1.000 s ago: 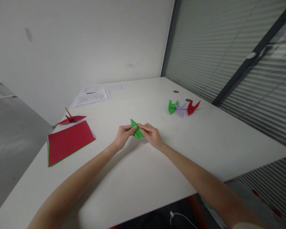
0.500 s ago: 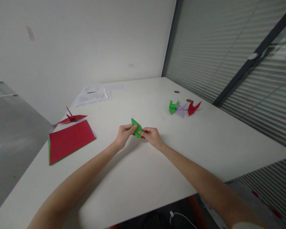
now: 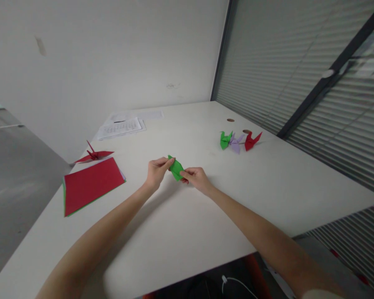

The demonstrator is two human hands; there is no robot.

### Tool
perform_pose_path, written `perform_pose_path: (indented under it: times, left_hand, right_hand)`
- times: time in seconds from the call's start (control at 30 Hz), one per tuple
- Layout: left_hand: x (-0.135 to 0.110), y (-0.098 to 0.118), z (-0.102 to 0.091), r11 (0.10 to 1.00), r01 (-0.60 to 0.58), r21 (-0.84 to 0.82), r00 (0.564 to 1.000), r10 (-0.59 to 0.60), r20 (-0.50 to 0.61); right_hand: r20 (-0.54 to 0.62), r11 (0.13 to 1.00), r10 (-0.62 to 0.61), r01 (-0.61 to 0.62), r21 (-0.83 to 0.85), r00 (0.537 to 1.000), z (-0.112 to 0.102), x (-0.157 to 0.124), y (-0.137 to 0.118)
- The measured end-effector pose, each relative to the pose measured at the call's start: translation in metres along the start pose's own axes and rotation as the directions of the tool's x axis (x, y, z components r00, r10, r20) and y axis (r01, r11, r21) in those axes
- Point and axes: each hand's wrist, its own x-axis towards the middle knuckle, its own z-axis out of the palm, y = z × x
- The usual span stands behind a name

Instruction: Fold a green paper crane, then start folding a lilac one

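Note:
A small piece of folded green origami paper [image 3: 176,169] is held just above the white table, between my two hands. My left hand [image 3: 156,171] pinches its upper left end, thumb on top. At its lower right side, my right hand [image 3: 197,178] grips it between thumb and fingers. The fingers beneath the paper are partly hidden. Its flat, slanted shape has pointed ends, with a crease near the right thumb.
On the left lie a stack of coloured paper [image 3: 93,185], red on top, and a red paper crane [image 3: 94,155]. Green [image 3: 225,140], lilac [image 3: 236,143] and red cranes [image 3: 252,141] sit at the right. Printed sheets [image 3: 121,128] lie at the back left; blinds [image 3: 286,74] border the right.
My left hand has shifted slightly left and up to the upper end of the green paper, showing more of its face. My right hand keeps its grip nearly in place.

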Motion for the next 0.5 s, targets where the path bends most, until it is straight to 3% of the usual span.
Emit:
perform_pose_path:
  times: [0.13, 0.4, 0.5]
  left_hand:
    - [-0.0002, -0.0011, -0.0006, 1.000, 0.017, 0.004, 1.000, -0.016, -0.015]
    - [0.0012, -0.0027, 0.0022, 0.992, 0.103, -0.072, 0.993, -0.107, -0.053]
    - [-0.0044, -0.0004, 0.0065, 0.968, 0.202, -0.150, 0.979, -0.198, 0.042]
  right_hand:
    - [0.024, 0.997, 0.004, -0.002, -0.079, 1.000, -0.0022, 0.0007, 0.0045]
    - [0.004, 0.978, -0.117, 0.116, -0.172, 0.993, -0.0020, -0.0034, -0.0003]
    - [-0.039, 0.977, -0.146, 0.138, -0.164, 0.989, -0.0023, -0.0026, 0.0009]
